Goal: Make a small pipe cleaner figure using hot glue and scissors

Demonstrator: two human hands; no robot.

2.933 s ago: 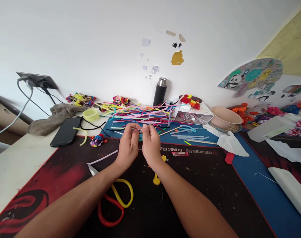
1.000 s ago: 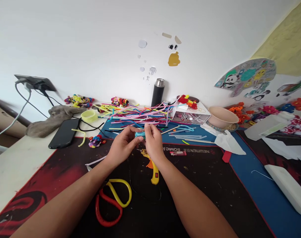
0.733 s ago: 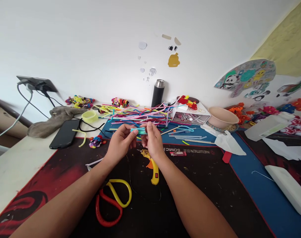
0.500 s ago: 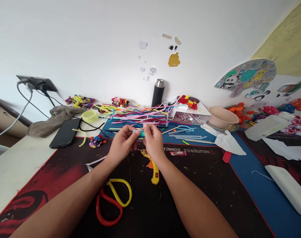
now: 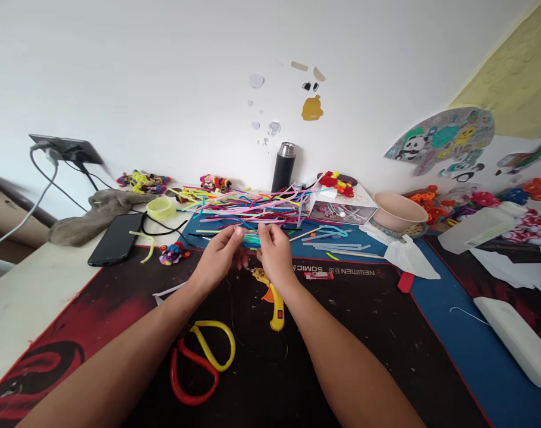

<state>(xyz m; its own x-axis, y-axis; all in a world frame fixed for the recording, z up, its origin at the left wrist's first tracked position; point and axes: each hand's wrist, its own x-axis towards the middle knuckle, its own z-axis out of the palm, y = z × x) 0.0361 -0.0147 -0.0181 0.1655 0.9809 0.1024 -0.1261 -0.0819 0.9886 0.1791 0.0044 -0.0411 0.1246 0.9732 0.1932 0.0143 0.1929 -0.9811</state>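
My left hand and my right hand meet above the desk mat, fingertips pinched on the two ends of a short teal pipe-cleaner piece held level between them. Just behind them lies a heap of coloured pipe cleaners. Below the hands a yellow glue gun rests on the black and red desk mat. Red and yellow scissors lie by my left forearm.
A black phone, grey cloth and yellow-green tape roll sit at the left. A black flask stands by the wall. A pink bowl, white paper and craft flowers fill the right side.
The hands have shifted slightly and turned the teal piece between the fingertips; earlier they pinched something thinner. The glue gun shows more fully below them now.
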